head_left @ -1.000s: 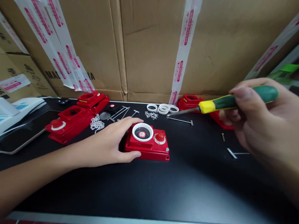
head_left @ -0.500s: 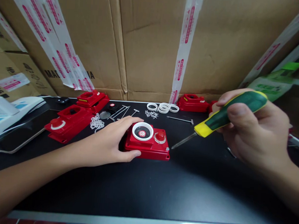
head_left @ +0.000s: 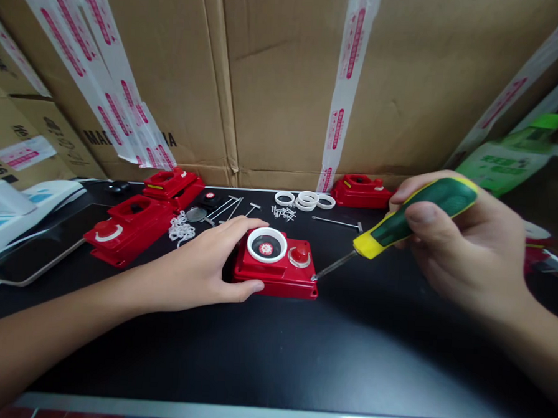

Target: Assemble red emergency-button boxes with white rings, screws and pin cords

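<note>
My left hand (head_left: 210,265) grips the left end of a red box (head_left: 275,287) lying flat on the black table. On its top are a white ring (head_left: 285,247) around a dark round window and a red knob (head_left: 300,254). A small screw (head_left: 313,277) stands at the box's right front corner. In my right hand (head_left: 464,243) is a screwdriver (head_left: 414,219) with a green and yellow handle, slanting down to the left. Its tip is at the screw head; whether it sits in the slot I cannot tell.
Several white rings (head_left: 306,201) and a heap of screws (head_left: 283,213) lie behind the box. T-shaped metal rods (head_left: 338,223) are nearby. More red boxes (head_left: 133,226) stand left and back right. White chain (head_left: 181,229) lies left. A cardboard wall (head_left: 280,97) closes the back.
My right hand has brought the screwdriver left and slightly down, so its tip went from just beside the screw to its head. My left hand and the box have stayed put.
</note>
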Tool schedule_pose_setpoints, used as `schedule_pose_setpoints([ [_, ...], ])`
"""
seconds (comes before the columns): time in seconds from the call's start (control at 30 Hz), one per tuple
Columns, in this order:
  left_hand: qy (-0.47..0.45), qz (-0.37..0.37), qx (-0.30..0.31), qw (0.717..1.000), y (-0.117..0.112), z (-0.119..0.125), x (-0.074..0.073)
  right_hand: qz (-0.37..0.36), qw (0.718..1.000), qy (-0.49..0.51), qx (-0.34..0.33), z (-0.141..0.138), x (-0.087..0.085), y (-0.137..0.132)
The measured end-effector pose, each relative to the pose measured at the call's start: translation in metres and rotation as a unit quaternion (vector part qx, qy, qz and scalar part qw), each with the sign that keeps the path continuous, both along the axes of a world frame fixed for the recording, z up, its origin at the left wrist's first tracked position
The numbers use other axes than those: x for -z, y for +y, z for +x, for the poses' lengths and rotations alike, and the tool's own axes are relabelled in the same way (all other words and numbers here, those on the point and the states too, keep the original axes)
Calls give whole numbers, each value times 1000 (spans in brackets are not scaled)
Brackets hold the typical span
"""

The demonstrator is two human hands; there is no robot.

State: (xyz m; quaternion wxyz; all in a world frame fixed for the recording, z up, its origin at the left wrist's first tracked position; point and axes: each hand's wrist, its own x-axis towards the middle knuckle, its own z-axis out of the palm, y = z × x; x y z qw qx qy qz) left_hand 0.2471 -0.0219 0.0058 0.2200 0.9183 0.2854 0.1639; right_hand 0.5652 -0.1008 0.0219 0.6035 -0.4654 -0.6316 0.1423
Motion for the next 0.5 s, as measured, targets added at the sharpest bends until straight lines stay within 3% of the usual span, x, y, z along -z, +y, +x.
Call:
schedule_pose_setpoints([
  [0.33,4,8,4,1000,0,0,-1,29,998,-50,2,3,1,-1],
  [0.5,-1,16,7,1000,1,0,0,28,986,-161,-42,-4,-28,-4],
])
